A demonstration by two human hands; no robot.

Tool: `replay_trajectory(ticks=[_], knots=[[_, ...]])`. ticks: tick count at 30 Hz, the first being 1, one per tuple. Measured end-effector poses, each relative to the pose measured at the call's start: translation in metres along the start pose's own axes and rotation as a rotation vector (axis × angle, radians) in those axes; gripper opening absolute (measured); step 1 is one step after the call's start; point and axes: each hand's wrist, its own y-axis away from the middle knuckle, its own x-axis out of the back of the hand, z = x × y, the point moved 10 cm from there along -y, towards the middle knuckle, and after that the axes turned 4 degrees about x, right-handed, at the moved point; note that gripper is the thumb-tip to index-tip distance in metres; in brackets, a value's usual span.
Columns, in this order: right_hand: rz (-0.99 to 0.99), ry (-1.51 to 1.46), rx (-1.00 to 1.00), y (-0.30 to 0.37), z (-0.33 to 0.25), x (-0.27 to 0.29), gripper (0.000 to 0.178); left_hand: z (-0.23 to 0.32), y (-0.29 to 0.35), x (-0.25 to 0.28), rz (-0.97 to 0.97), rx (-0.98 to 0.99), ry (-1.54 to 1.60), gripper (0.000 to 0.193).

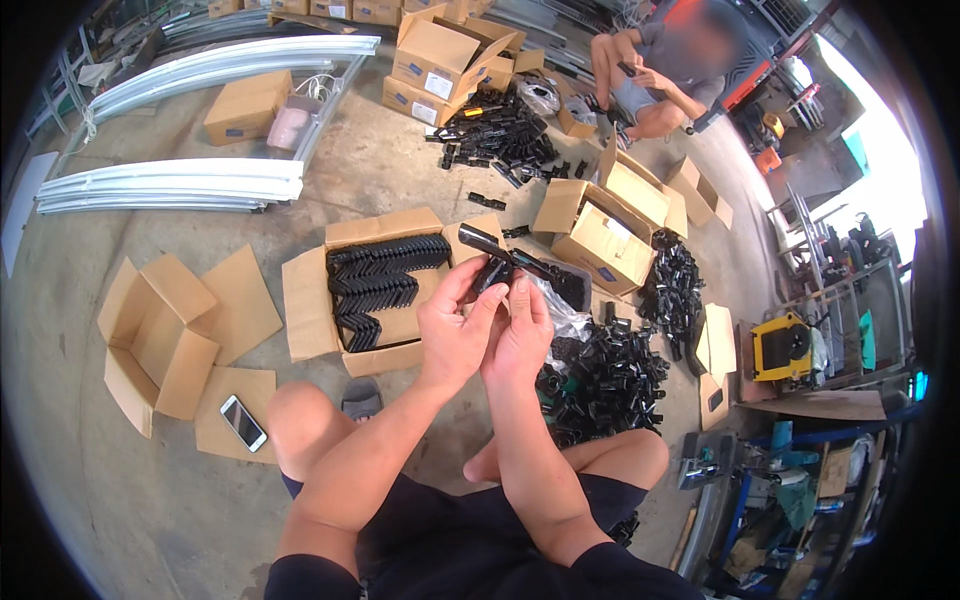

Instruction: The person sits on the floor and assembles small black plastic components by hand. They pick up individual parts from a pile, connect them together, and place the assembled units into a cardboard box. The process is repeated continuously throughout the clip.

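Black part [497, 262] is mostly covered by the left hand [455, 330] & right hand [520, 335], so its shape and each hand's grip can't be told. Black pile [605, 375] at 3 o'clock: single pieces too small to tell, near side hidden behind right forearm. Co-worker [655, 75] at 1 o'clock is blurred; item in their hands unclear.

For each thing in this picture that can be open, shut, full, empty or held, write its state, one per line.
Left hand: gripping the black part.
Right hand: gripping the same part.
Black part: held up by both hands.
Box of black parts: open, partly filled.
Empty box: open, on its side.
Phone: screen-up on cardboard.
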Motion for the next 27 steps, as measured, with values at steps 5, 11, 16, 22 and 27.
replay_trajectory(ticks=[5, 11, 16, 22, 27], knots=[[0.011, 0.036, -0.058, 0.002, -0.007, 0.004, 0.019, 0.028, 0.003, -0.008, -0.010, -0.326, -0.591, 0.038], [-0.002, 0.020, -0.122, -0.005, -0.003, 0.011, 0.015, 0.032, 0.010, -0.025, -0.053, -0.577, -0.803, 0.038], [-0.029, 0.016, -0.048, -0.012, -0.026, 0.012, 0.017, 0.027, 0.014, -0.045, -0.198, -0.514, -0.745, 0.039], [-0.212, 0.293, -0.072, -0.021, -0.045, 0.032, 0.028, -0.047, 0.009, -0.029, -0.276, 0.264, 0.024, 0.037], [-0.362, 0.525, -0.176, -0.016, -0.051, 0.034, 0.031, -0.090, 0.033, -0.031, -0.214, 0.601, 0.336, 0.033]])
